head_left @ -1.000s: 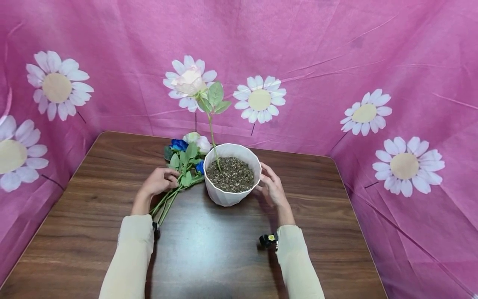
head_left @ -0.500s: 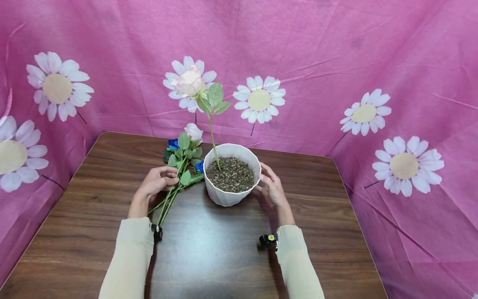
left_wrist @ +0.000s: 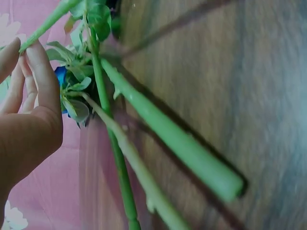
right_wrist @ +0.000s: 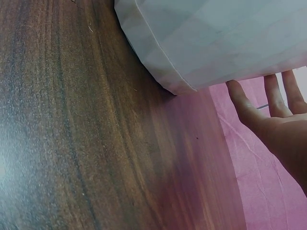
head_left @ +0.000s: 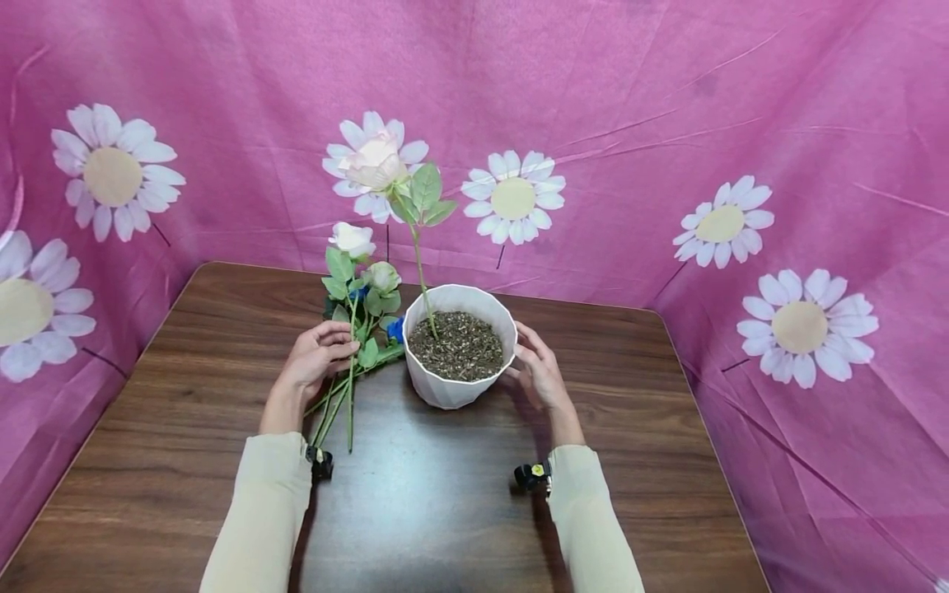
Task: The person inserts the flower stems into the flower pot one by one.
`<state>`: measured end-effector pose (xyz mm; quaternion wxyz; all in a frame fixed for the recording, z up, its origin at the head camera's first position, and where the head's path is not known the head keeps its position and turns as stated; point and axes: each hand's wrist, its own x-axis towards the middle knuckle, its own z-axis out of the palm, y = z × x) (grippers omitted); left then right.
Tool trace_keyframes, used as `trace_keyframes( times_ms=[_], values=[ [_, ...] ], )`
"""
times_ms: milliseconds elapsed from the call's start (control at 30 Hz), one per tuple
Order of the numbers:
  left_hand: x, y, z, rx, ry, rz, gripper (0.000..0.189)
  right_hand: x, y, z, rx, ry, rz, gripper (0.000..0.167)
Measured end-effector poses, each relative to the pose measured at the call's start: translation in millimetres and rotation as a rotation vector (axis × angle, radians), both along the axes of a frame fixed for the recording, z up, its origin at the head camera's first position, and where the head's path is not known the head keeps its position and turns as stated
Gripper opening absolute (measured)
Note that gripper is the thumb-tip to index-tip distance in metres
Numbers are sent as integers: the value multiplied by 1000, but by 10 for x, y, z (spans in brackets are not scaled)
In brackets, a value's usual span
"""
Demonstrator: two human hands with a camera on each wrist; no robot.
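Note:
My left hand [head_left: 313, 362] pinches the green stem of a white rose [head_left: 352, 239] between thumb and fingertips, and the flower stands above the other blooms. In the left wrist view, the pinched stem [left_wrist: 48, 21] runs up from the fingertips. Under it lie more flowers: a pale greenish-white rose [head_left: 382, 277] and a blue rose [head_left: 395, 329]. My right hand [head_left: 544, 375] touches the right side of a white faceted pot [head_left: 448, 394]; its extended fingertips meet the wall in the right wrist view. Dark soil [head_left: 463, 346] fills the pot, and a pale pink rose [head_left: 376, 165] stands in it at the left.
Loose stems [left_wrist: 177, 139] lie on the brown wooden table [head_left: 630, 461], left of the pot. Behind the table hangs a pink cloth [head_left: 630, 99] printed with large white daisies. Each wrist wears a small black camera [head_left: 530, 475].
My left hand has drawn one white rose up and leftward out of the bunch, and its stem now hangs apart from the others. The right hand and the pot stay put.

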<state>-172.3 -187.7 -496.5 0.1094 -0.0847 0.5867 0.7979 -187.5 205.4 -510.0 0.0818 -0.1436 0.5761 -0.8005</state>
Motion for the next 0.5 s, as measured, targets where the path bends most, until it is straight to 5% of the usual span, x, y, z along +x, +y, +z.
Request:
trace_keyframes(
  times_ms=[267, 500],
  values=[
    [-11, 64, 69, 174, 49, 84, 27, 139, -99, 221, 9, -11, -43, 48],
    [-7, 93, 131, 244, 55, 97, 30, 113, -88, 198, 28, 8, -44, 45]
  ],
)
